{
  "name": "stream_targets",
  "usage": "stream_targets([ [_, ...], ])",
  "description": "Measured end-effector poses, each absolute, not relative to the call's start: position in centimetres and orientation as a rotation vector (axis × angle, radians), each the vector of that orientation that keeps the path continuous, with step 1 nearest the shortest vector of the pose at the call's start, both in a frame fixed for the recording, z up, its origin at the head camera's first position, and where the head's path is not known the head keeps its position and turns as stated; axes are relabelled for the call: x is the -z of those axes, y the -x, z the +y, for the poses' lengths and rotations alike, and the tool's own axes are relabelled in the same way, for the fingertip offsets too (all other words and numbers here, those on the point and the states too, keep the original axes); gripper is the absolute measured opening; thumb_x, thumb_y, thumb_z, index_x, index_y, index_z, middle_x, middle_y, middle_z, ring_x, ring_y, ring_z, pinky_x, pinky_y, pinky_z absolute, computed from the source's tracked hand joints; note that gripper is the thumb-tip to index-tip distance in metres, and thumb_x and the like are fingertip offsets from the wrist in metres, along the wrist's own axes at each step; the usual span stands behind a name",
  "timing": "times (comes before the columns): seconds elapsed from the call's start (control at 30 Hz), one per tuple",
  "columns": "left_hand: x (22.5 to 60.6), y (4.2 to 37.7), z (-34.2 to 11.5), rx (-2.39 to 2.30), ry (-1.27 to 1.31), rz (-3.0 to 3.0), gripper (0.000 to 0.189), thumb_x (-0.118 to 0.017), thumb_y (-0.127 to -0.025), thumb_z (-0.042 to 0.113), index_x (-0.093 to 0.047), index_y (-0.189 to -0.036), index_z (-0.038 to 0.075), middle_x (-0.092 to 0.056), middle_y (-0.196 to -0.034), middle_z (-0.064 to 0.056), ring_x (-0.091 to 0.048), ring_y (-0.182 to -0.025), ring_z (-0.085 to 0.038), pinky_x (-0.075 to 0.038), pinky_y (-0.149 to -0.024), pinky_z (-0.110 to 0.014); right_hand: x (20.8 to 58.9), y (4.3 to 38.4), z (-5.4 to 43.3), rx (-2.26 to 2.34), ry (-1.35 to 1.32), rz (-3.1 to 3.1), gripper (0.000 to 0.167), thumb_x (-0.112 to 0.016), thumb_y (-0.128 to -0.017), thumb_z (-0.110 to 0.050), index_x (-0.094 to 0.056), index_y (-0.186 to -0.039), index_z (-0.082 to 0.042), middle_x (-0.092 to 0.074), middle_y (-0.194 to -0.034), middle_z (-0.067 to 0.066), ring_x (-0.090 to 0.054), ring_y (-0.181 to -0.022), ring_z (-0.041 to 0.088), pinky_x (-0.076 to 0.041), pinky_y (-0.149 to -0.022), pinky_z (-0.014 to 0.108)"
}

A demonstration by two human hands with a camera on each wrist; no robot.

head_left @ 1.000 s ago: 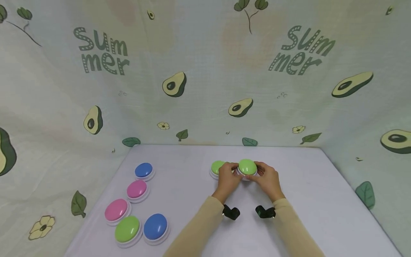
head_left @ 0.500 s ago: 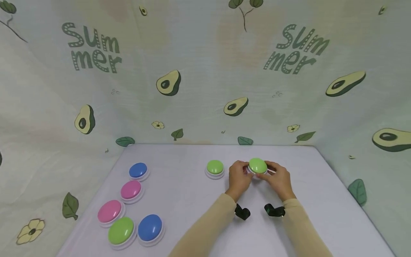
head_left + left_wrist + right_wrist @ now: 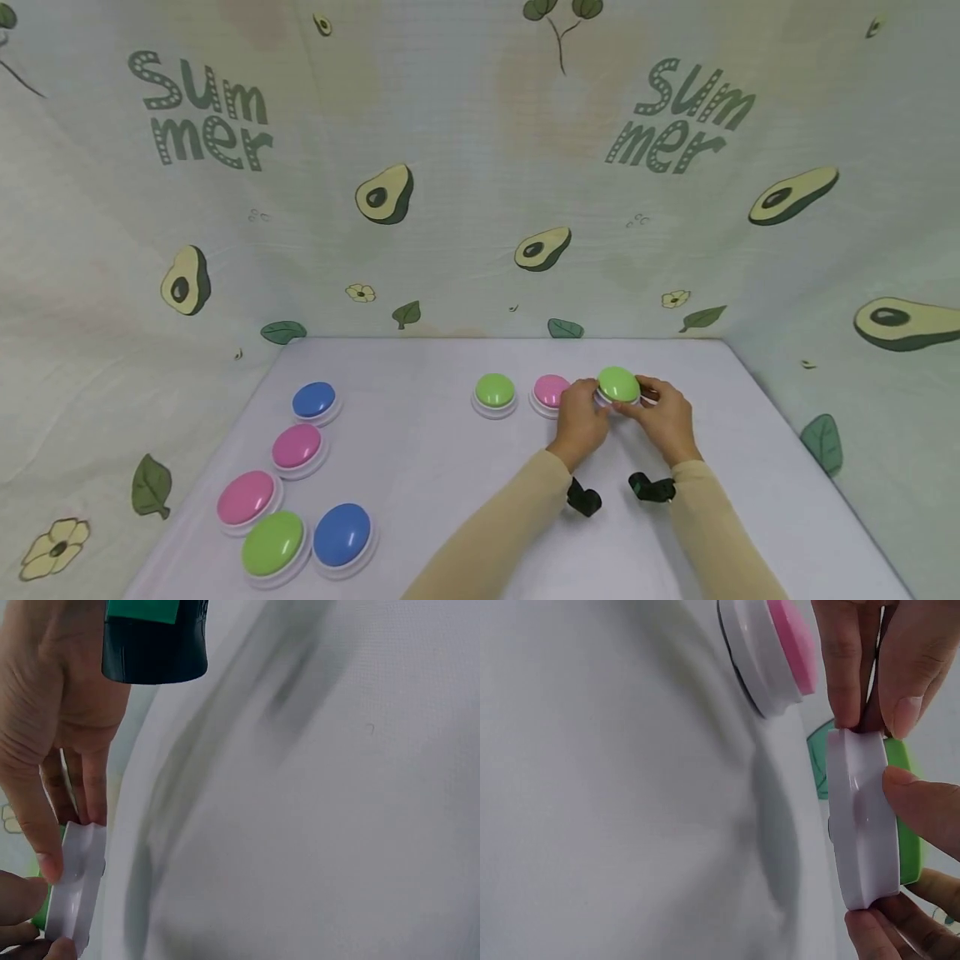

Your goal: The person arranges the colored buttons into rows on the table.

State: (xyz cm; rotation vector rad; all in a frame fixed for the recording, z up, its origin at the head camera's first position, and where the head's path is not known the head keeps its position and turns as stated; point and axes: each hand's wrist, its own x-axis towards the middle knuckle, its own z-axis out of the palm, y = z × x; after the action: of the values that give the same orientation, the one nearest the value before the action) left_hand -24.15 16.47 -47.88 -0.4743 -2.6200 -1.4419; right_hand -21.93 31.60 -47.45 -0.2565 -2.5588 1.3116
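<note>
Both my hands hold a round push button with a green dome [image 3: 619, 383] and a white base, one hand at each side. My left hand [image 3: 582, 423] grips its left edge and my right hand [image 3: 667, 417] its right edge. In the right wrist view the white base [image 3: 862, 817] is tilted up on edge in that picture, with a gap and shadow between it and the table. Left of it stands a pink button [image 3: 551, 390], partly hidden by my left hand. Farther left is another green button [image 3: 495, 390].
On the table's left side stand a blue button [image 3: 313, 400], two pink buttons [image 3: 296, 446], a large green button [image 3: 272, 543] and another blue button [image 3: 342, 534]. A patterned cloth [image 3: 465, 167] hangs behind the white table [image 3: 420, 467].
My hands have carried the green button to the right, away from the other green one. The pink button behind my left hand has come into sight. The head view has shifted slightly.
</note>
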Motion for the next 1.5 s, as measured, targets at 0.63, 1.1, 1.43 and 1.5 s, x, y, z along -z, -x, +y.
stream_targets([
  [0.63,48.5,23.7,17.0,1.320,0.555,-2.803,0.049,-0.073,-0.091,0.000,-0.059,-0.138,-0.010,-0.058,-0.147,-0.021,-0.052,-0.142,-0.032,-0.039,-0.120,-0.035,49.8,23.2,31.8,-1.255,0.305,-2.640,0.071,-0.086,-0.087,-0.011,-0.052,-0.144,0.014,-0.053,-0.144,0.037,-0.054,-0.134,0.050,-0.048,-0.110,0.054],
  [1.1,49.2,24.0,17.0,1.359,0.544,-2.844,0.057,-0.072,-0.092,0.002,-0.053,-0.145,-0.009,-0.052,-0.154,-0.020,-0.044,-0.148,-0.029,-0.033,-0.123,-0.034,50.0,23.5,31.8,-1.240,0.266,-2.652,0.070,-0.084,-0.090,-0.011,-0.050,-0.144,0.016,-0.052,-0.144,0.038,-0.055,-0.132,0.050,-0.048,-0.110,0.054],
  [1.43,49.4,24.0,16.8,1.385,0.576,-2.843,0.063,-0.073,-0.092,0.004,-0.049,-0.148,-0.010,-0.048,-0.157,-0.021,-0.040,-0.150,-0.030,-0.031,-0.124,-0.035,50.3,23.5,31.7,-1.231,0.269,-2.656,0.071,-0.083,-0.091,-0.012,-0.048,-0.146,0.015,-0.052,-0.144,0.038,-0.055,-0.132,0.050,-0.048,-0.110,0.054],
  [1.5,49.5,23.9,16.8,1.392,0.587,-2.840,0.065,-0.074,-0.093,0.006,-0.047,-0.150,-0.009,-0.047,-0.158,-0.022,-0.040,-0.151,-0.030,-0.031,-0.124,-0.035,50.3,23.4,31.7,-1.228,0.273,-2.654,0.071,-0.082,-0.091,-0.012,-0.047,-0.147,0.015,-0.052,-0.145,0.038,-0.055,-0.132,0.050,-0.048,-0.110,0.054],
])
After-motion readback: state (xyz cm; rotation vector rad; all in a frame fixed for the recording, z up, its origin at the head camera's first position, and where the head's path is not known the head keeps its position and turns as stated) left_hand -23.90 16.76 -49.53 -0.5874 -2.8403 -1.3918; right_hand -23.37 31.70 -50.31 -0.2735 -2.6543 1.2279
